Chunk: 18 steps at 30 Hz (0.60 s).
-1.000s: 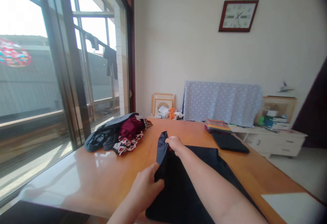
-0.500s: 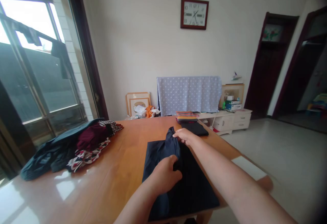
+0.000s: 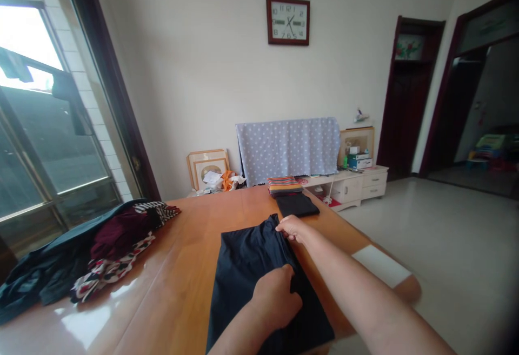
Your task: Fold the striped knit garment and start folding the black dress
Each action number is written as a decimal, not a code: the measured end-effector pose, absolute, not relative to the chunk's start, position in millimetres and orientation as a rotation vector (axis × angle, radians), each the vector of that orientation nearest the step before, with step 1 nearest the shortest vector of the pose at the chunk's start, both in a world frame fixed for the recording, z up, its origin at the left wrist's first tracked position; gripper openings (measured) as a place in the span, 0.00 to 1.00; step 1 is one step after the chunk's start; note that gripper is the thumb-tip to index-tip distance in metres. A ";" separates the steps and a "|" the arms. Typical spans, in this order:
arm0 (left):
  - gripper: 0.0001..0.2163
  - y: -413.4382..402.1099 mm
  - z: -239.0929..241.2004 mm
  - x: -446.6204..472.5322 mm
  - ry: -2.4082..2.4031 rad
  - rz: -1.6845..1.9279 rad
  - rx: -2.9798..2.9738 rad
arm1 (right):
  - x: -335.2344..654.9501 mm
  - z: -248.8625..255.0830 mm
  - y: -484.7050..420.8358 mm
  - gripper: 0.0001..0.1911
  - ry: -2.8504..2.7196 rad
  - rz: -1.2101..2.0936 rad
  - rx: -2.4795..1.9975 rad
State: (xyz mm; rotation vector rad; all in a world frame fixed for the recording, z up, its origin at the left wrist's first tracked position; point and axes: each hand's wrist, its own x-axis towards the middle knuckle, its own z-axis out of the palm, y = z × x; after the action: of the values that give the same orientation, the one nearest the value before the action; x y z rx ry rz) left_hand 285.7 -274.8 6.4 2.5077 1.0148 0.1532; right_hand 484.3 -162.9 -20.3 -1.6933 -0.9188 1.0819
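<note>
Right hand (image 3: 292, 229) pinching top edge of navy garment (image 3: 247, 274); left hand (image 3: 278, 303) clenched on its fold; table edge (image 3: 336, 268) near, 3 o'clock; clothes pile (image 3: 109, 247) well apart, 9 o'clock.

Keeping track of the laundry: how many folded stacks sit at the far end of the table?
2: a striped stack at the far end of the wooden table, and a black folded cloth just nearer the person. Thinner pieces could be hidden within them.
</note>
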 end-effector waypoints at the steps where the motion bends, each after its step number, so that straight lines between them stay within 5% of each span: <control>1: 0.13 -275.3 4.2 287.3 1.015 0.145 2.508 | 485.6 -22.0 -163.2 0.14 -0.914 1.081 -1.699; 9: 0.27 -276.3 -7.5 286.8 0.764 0.193 2.112 | 492.8 -27.9 -164.1 0.15 -0.931 1.032 -1.701; 18: 0.17 -245.2 -13.2 259.7 0.743 0.630 2.038 | 495.0 -39.8 -176.9 0.07 -1.058 0.689 -1.837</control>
State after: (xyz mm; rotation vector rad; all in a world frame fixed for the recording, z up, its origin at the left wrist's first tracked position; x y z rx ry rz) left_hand 259.7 -245.2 -13.2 2.0383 0.7427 0.6305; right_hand 495.0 -176.9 -39.8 -1.8365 -1.0579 0.6894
